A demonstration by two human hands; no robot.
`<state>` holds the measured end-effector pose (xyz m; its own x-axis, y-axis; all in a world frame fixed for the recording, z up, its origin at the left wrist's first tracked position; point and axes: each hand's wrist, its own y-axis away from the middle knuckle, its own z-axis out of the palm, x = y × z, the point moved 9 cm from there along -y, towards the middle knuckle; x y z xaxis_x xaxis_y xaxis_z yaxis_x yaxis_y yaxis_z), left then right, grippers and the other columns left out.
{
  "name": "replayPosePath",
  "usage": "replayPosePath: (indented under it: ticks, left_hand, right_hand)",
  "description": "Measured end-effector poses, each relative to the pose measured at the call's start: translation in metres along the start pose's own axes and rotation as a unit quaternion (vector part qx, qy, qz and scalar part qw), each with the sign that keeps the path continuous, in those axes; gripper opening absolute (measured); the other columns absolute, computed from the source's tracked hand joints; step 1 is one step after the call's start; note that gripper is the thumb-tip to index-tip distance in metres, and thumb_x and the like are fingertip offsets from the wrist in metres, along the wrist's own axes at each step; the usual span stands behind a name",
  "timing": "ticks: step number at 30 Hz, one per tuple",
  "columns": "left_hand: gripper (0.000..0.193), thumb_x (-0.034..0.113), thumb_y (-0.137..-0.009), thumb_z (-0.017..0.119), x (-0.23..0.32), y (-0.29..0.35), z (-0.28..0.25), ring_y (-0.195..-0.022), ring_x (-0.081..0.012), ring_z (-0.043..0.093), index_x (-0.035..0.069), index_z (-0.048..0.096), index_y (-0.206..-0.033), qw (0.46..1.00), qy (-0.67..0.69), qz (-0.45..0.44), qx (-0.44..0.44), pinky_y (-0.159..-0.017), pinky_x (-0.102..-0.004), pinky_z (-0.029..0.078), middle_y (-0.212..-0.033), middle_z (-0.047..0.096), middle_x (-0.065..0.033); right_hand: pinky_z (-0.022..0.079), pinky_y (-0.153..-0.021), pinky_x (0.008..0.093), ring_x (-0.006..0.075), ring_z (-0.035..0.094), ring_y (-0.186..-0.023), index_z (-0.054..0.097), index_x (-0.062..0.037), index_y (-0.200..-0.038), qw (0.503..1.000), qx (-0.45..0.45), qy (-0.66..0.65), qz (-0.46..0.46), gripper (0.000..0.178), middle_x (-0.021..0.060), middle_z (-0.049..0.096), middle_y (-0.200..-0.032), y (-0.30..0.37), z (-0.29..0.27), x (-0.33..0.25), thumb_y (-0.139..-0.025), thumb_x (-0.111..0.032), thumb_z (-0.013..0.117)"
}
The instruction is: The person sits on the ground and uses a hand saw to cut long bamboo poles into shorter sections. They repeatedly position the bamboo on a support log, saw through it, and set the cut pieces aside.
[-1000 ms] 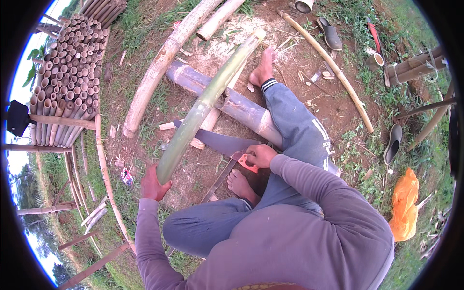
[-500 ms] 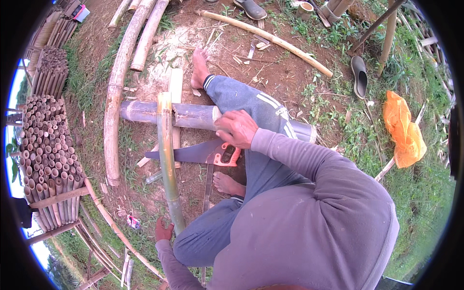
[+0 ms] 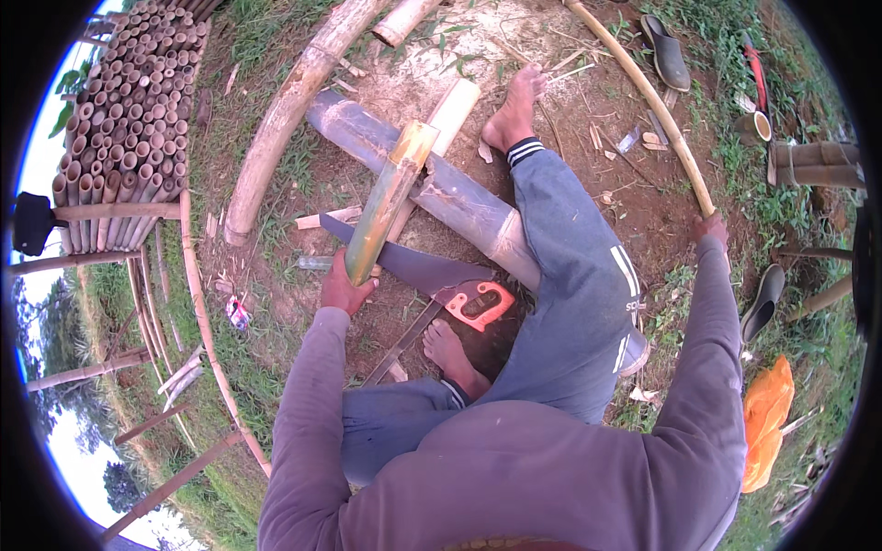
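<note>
A green-yellow bamboo piece [image 3: 393, 188] lies tilted, its far end across a thick grey bamboo log [image 3: 459, 197]. My left hand [image 3: 345, 286] is closed around its near end. Out to the right, my right hand [image 3: 710, 231] grips the near end of a long, thin, curved bamboo pole [image 3: 650, 96] on the ground. Below the log lies a handsaw [image 3: 478, 301] with an orange handle, its blade passing beside the green bamboo. A long, narrow metal blade [image 3: 404, 342] rests near my foot; its handle is not visible. My leg lies over the log's right part.
Thick bamboo poles [image 3: 303, 101] lie at the far left, beyond a pale split bamboo strip [image 3: 450, 115]. A stack of cut bamboo [image 3: 138, 138] stands at the left. Shoes [image 3: 666, 55], an orange net bag [image 3: 767, 422] and bamboo posts [image 3: 818, 165] are at the right.
The view has turned. My right hand has left the log beside my knee and reached right to the thin pole. My left hand now holds the green bamboo's near end.
</note>
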<state>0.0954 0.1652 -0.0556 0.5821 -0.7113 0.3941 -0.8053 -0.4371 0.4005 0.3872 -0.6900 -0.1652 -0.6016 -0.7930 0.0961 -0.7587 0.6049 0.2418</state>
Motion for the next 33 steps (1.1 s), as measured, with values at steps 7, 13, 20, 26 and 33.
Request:
replayPosePath:
  ticks: [7,13,20,26,33]
  left_hand:
    - [0.088,0.035,-0.079,0.093,0.028,-0.01,-0.097,-0.118,-0.0463,0.073,0.005,0.048,-0.148,0.995,-0.066,0.026,0.064,-0.101,-0.0533,0.057,-0.126,0.073,-0.03]
    - [0.072,0.035,-0.087,0.091,0.061,0.083,-0.371,-0.103,-0.0267,0.076,-0.007,0.059,-0.136,0.895,0.095,0.089,0.427,-0.092,-0.0389,0.063,-0.118,0.074,-0.0193]
    - [0.054,0.033,-0.1,0.077,-0.106,0.206,-0.441,-0.114,-0.0338,0.072,0.0,0.059,-0.14,0.623,0.504,0.074,0.594,-0.103,-0.0501,0.061,-0.125,0.069,-0.0167]
    - [0.07,0.047,-0.098,0.078,-0.24,0.158,-0.209,-0.128,-0.0386,0.065,0.012,0.049,-0.152,0.422,0.701,-0.143,0.558,-0.109,-0.0661,0.054,-0.145,0.062,-0.017]
    - [0.091,0.042,-0.093,0.086,-0.188,0.087,-0.005,-0.13,-0.0401,0.066,0.002,0.036,-0.157,0.277,0.777,-0.292,0.484,-0.111,-0.0729,0.049,-0.151,0.058,-0.0181]
  right_hand:
    - [0.045,-0.119,0.0561,0.0379,0.062,-0.14,0.045,-0.0159,-0.158,0.995,-0.05,0.074,-0.052,0.079,0.0147,0.065,-0.152,-0.11,0.047,0.064,-0.093,-0.051,0.075]
    - [0.059,-0.1,0.0541,0.0432,0.074,-0.116,0.073,-0.0038,-0.128,0.98,-0.06,0.11,-0.153,0.053,0.0233,0.075,-0.13,-0.076,0.079,0.018,-0.104,-0.05,0.061]
    - [0.055,-0.094,0.0586,0.0514,0.072,-0.105,0.073,-0.0058,-0.129,0.979,0.082,-0.112,-0.148,0.064,0.0272,0.076,-0.118,0.038,0.041,0.022,-0.102,-0.061,0.059]
    - [0.054,-0.094,0.0545,0.0411,0.073,-0.103,0.071,-0.0032,-0.125,0.972,0.03,-0.165,-0.164,0.063,0.0234,0.076,-0.111,0.15,-0.031,0.003,-0.096,-0.06,0.073]
    - [0.056,-0.093,0.0462,0.0347,0.071,-0.107,0.068,-0.0027,-0.136,0.77,0.116,-0.305,-0.548,0.046,0.019,0.074,-0.121,0.231,-0.194,-0.143,-0.099,-0.026,0.08]
